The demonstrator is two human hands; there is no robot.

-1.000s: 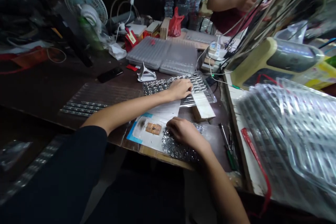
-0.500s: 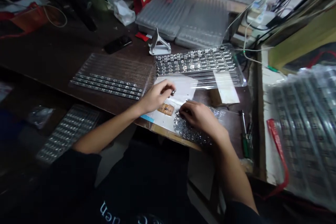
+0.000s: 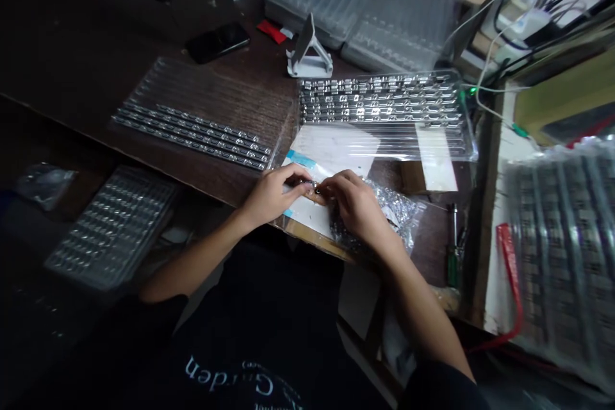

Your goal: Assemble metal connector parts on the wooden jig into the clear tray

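My left hand pinches a small shiny metal part between thumb and fingertips. It is held over a small brown wooden block, which is partly hidden by my fingers. My right hand meets it from the other side, fingertips closed together at the part; what they grip is too small to make out. Beneath and beside my right hand lies a clear plastic bag of small metal pieces. White paper with blue tape lies under the block.
A clear tray with rows of metal parts lies behind my hands, and a partly filled tray at left. A white phone stand, a phone, a cardboard box and a green-handled screwdriver surround the work spot.
My right hand has moved from the bag of pieces to the wooden block, meeting my left hand, which has come down over the block with the metal part. The camera view has shifted.
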